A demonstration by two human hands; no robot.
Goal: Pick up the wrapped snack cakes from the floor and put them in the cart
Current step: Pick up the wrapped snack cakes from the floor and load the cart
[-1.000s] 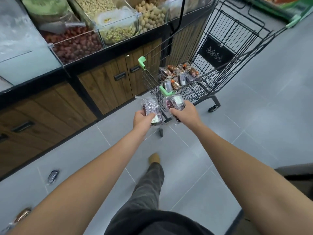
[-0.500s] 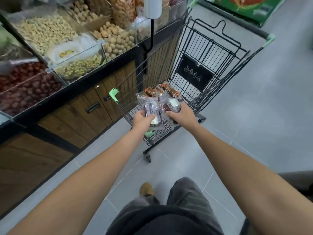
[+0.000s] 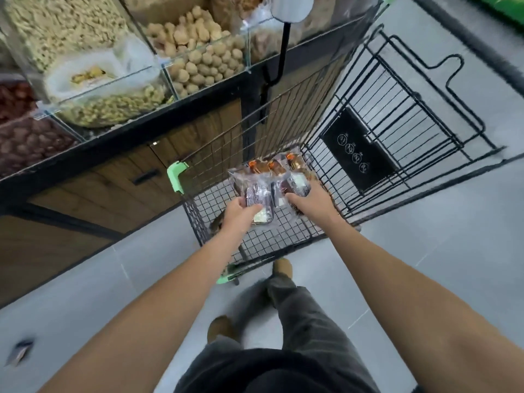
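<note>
My left hand (image 3: 236, 212) grips a clear-wrapped dark snack cake (image 3: 256, 198) and my right hand (image 3: 310, 204) grips another one (image 3: 296, 184). Both hands are inside the black wire cart (image 3: 283, 239), just above its mesh floor. Several orange-brown wrapped cakes (image 3: 272, 165) lie in the cart right behind my hands. One more wrapped cake (image 3: 19, 353) lies on the grey floor at the far left, blurred.
Wooden cabinets (image 3: 119, 191) with clear bins of nuts and dried fruit (image 3: 195, 58) stand against the cart's left side. The cart's green corner guard (image 3: 175, 177) and raised black sign flap (image 3: 358, 150) frame the basket. My legs and brown shoes (image 3: 282, 268) stand behind the cart on grey tile.
I stepped closer to the cart. Both hands moved forward over its near rim and down into the basket, still holding the cakes.
</note>
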